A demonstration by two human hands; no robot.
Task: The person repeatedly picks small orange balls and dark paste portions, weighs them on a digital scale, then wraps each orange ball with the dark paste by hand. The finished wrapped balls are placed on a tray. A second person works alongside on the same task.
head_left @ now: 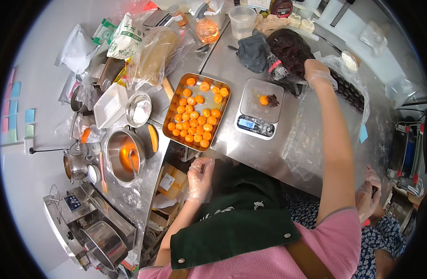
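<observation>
My right hand [317,73], in a clear plastic glove, is closed at the edge of a mound of dark red-brown paste [290,49] in an opened plastic bag; its fingertips are partly hidden. Also gloved, my left hand [201,179] hovers curled in front of my apron, below the tray, and what it may hold is hidden. Between the hands stands a digital kitchen scale [256,128], its display lit. On its plate sit an orange egg yolk [264,100] and a small lump of dark paste [273,100], side by side. Many egg yolks [194,123] lie in a metal tray [216,143].
Left are a steel bowl [112,151] with orange liquid, a spatula [103,172], a small metal bowl [147,111] and a stand mixer [73,218]. A spray bottle [207,30] stands behind. Dark balls [348,90] lie under plastic at right. Another person's gloved hand [368,193] is near the right edge.
</observation>
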